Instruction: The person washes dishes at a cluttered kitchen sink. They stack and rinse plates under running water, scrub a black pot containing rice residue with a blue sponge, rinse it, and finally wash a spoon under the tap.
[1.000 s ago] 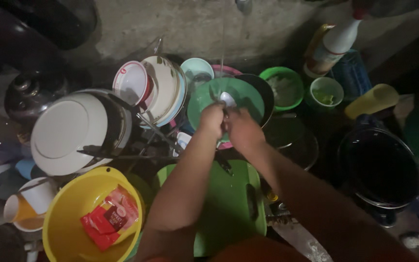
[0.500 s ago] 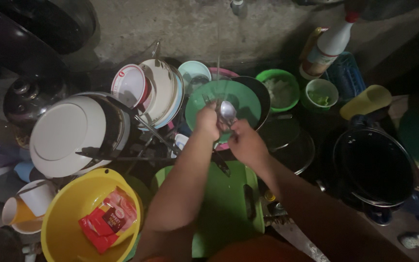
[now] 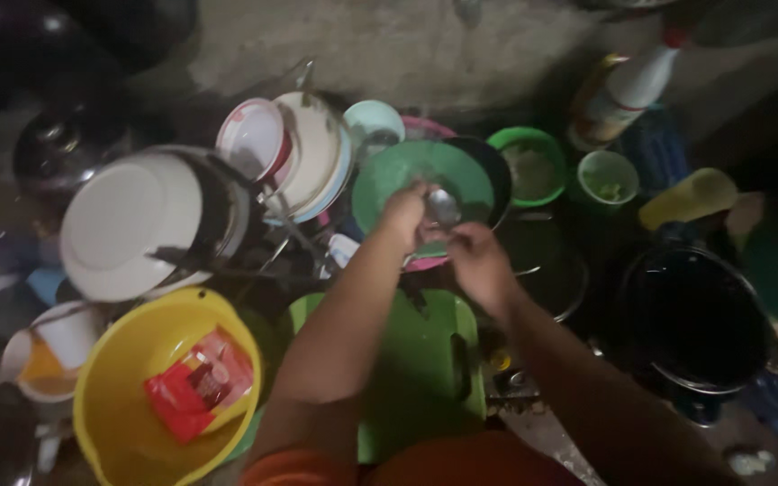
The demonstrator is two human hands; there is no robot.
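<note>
A shiny metal spoon (image 3: pixel 444 207) is being held up over the round green plastic basin (image 3: pixel 389 175), and its position is being changed little by little: against the frames of a second ago, the bowl of the spoon is being carried slightly to the right and lower, while the two hands are being drawn further apart. The left hand (image 3: pixel 404 214) is being kept closed around the upper part of the handle, just beside the spoon's bowl. The right hand (image 3: pixel 479 261) is being pulled down and away along the handle; its fingers are curled, but with the blur of this frame it cannot be told whether the lower end of the handle is being gripped or only brushed. The thin stream of water that was being run over the spoon earlier is no longer being picked out here, possibly only because of the motion blur. From these changes it is being judged that rubbing and rinsing of the spoon is well along, with the stroke being finished toward the handle's end. Below the forearms a flat green cutting board (image 3: pixel 416 360) is lying, a yellow plastic bowl (image 3: pixel 114 396) with a red packet (image 3: pixel 193 389) is standing to the left, and a large white plate (image 3: pixel 128 225) is leaning in the rack.
</note>
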